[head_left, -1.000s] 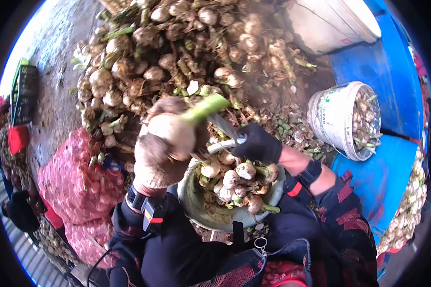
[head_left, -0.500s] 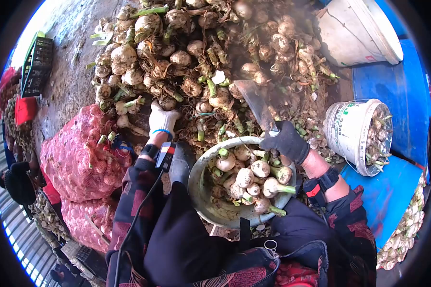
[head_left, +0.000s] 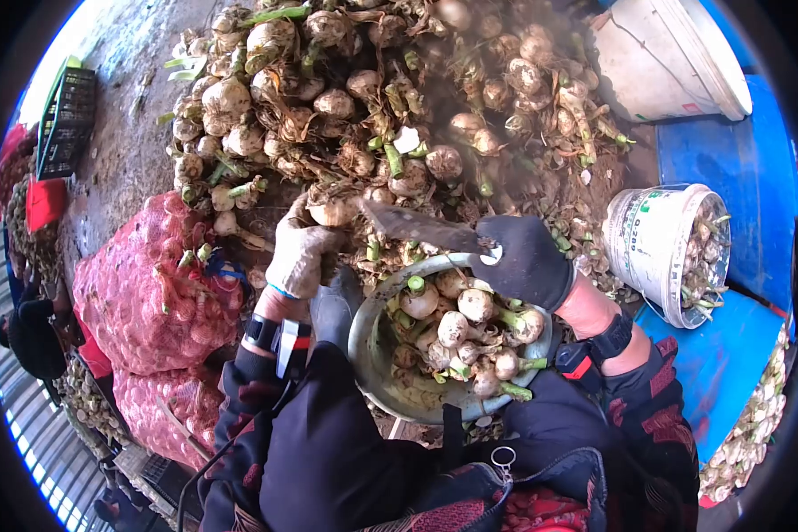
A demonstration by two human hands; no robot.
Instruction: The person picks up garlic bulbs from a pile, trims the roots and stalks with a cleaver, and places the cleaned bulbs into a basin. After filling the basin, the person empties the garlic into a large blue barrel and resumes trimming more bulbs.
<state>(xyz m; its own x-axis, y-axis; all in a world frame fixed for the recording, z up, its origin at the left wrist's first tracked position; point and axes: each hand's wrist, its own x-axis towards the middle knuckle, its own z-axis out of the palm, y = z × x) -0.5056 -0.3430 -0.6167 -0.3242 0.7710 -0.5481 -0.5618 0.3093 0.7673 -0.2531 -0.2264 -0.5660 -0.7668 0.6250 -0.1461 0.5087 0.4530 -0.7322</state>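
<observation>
My left hand (head_left: pixel 296 255), in a whitish work glove, is closed around a dirty garlic bulb (head_left: pixel 332 209) at the near edge of the garlic heap (head_left: pixel 328 106). The black-gloved fingers of my right hand (head_left: pixel 528 264) are wrapped round a broad-bladed knife (head_left: pixel 424 229). Its blade points left, with the tip right at the held bulb; the handle is mostly hidden in my fist. Just below the blade, a grey metal basin (head_left: pixel 361 341) rests between my legs. Several paler garlic bulbs (head_left: pixel 453 330) with short green stem stubs lie inside it.
Pink mesh sacks (head_left: pixel 155 288) full of garlic stand at left. To the right, a white bucket (head_left: pixel 640 244) holds trimmings, with a larger pale bucket (head_left: pixel 661 62) beyond and blue panels (head_left: pixel 714 160) behind. A black crate (head_left: pixel 66 120) and another person (head_left: pixel 35 341) are at far left.
My left hand has lifted a garlic bulb from the heap and drawn it nearer. My right hand has swung the knife from pointing up to pointing left, against the bulb.
</observation>
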